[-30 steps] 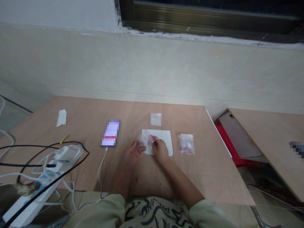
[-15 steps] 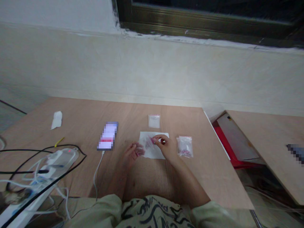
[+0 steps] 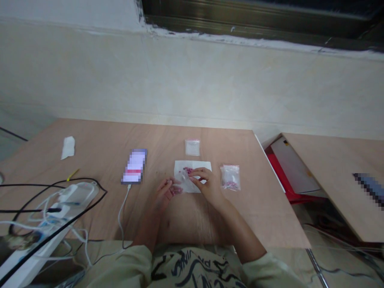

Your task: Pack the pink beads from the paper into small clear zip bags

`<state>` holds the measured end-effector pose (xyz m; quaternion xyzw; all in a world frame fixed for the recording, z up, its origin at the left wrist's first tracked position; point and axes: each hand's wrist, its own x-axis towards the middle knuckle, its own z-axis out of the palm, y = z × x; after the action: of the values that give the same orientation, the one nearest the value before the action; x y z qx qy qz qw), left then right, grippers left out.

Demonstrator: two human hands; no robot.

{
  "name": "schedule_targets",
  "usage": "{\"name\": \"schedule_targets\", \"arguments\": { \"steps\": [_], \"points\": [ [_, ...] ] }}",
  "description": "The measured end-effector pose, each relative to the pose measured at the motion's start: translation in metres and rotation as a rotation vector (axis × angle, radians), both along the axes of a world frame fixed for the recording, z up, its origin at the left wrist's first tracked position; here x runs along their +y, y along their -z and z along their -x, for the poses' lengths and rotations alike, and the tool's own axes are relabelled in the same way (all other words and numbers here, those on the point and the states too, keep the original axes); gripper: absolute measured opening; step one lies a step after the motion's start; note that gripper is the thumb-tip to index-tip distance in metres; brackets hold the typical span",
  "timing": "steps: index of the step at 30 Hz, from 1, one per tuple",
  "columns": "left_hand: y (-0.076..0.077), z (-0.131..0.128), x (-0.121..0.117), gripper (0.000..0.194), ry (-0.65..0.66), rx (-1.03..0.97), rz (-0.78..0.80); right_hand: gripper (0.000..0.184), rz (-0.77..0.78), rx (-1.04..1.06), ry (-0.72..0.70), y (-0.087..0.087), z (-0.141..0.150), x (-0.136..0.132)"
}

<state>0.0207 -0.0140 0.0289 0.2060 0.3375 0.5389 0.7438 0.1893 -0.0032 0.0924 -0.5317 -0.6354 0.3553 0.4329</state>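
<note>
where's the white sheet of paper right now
In the head view, the white sheet lies on the table under the right hand, left of the filled plastic bag.

Table: light pinkish brown, faintly grained. Paper: white. Pieces: deep pink-red. Far bag: whitish, with a red line along its top edge. Right bag: whitish, pink-red at top and bottom. Phone: lilac screen, pixelated, crossed by a pinkish-red band. Tie: yellow. Shirt: pale grey-green, with black lettering-like figures. Window frame: dark bronze-brown.
</note>
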Motion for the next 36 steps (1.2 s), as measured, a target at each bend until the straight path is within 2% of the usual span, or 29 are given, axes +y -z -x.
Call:
{"name": "schedule_targets", "arguments": {
  "steps": [6,11,18,24,30,32,36],
  "points": [
    [-0.003,0.001,0.002,0.005,-0.014,0.004,-0.001,0.011,-0.046,-0.042,-0.004,-0.004,0.003,0.001],
    [-0.007,0.001,0.013,0.009,0.01,0.031,-0.043,0.012,-0.063,-0.043,0.012,-0.006,0.002,0.01],
    [-0.01,-0.006,0.027,0.01,0.045,0.046,-0.079,0.013,0.027,-0.053,0.073,-0.007,-0.002,0.021],
    [-0.015,-0.01,0.024,0.013,0.063,0.101,-0.067,0.017,0.114,0.018,-0.014,0.003,-0.002,0.024],
    [-0.009,-0.011,0.02,0.014,-0.018,0.087,-0.004,0.036,0.282,0.131,-0.163,0.0,-0.002,0.017],
    [-0.007,-0.01,0.017,0.014,-0.018,0.066,0.004,0.032,0.259,0.108,-0.16,0.002,-0.003,0.013],
    [-0.007,-0.006,0.006,0.017,0.082,0.029,0.045,0.02,0.126,0.016,-0.045,0.006,-0.002,0.008]
  ]
}}
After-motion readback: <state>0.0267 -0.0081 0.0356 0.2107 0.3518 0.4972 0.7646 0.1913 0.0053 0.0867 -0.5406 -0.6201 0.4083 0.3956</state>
